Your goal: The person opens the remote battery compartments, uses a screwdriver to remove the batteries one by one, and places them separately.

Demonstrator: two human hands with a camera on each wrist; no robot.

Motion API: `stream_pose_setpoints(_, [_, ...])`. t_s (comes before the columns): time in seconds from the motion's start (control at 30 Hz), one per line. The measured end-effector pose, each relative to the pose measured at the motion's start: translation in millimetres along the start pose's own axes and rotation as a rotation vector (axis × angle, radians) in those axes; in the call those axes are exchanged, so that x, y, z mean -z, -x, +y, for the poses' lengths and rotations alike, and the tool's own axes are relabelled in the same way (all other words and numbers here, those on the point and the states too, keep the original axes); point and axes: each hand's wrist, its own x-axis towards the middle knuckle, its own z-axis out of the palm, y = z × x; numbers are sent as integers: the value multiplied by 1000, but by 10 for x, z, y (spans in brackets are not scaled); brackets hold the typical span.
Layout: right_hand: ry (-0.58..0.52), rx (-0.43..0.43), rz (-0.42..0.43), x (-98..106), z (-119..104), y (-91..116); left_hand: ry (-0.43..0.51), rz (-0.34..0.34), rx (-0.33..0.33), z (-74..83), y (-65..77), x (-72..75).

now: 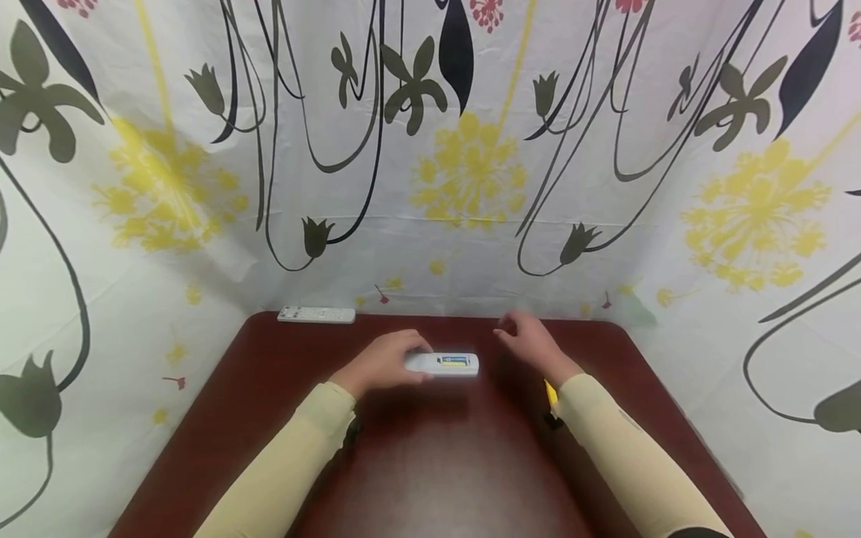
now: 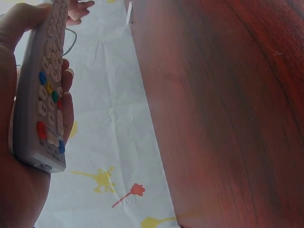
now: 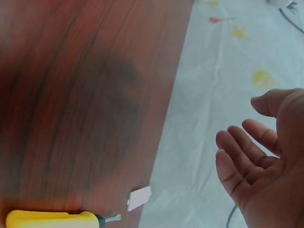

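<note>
The red-brown, round-cornered, wood-grained table (image 1: 437,463) has a glossy sheen, the held slim white-and-grey plastic remote control (image 2: 35,95) looks smooth, the yellow plastic-handled screwdriver (image 3: 54,219) has a grey metal tip (image 3: 113,218), the broad white flower-printed sheet (image 2: 109,95) is creased, and the long cream cloth sleeves (image 1: 289,448) look matt.

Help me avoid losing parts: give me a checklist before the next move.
1. Oblong white remote with coloured buttons gripped in the left hand: ok.
2. Blue and yellow cylindrical batteries lying in its uncovered back: ok.
3. Battery polarity: cannot tell, too small.
4. Right hand free: ok, holds nothing.
5. Thin white rectangular plate clear of the edge of the dark red wood-grained table: not ok, right by it.
6. Yellow-handled metal screwdriver set down: ok.
</note>
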Motion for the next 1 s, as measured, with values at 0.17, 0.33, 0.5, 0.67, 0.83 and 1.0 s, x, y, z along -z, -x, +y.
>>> stream_pose_setpoints(0.17, [-23,59,-3,38,-141,132,-14,5,5,-16,3,21])
stream_pose_setpoints(0.33, [-33,100,-27,27,-225,220,-9,6,17,-14,6,35])
stream_pose_setpoints(0.5, [-42,134,-45,-11,-253,290,0,-1,26,-10,5,26])
stream_pose_setpoints(0.67, [-85,164,-69,-28,-335,357,-3,-3,18,-4,8,16])
stream_pose_setpoints(0.83, [-108,226,-123,-77,-437,400,7,-2,14,3,12,6])
stream_pose_setpoints(1.0, [-97,335,-149,-146,-540,415,25,0,-4,4,-6,-13])
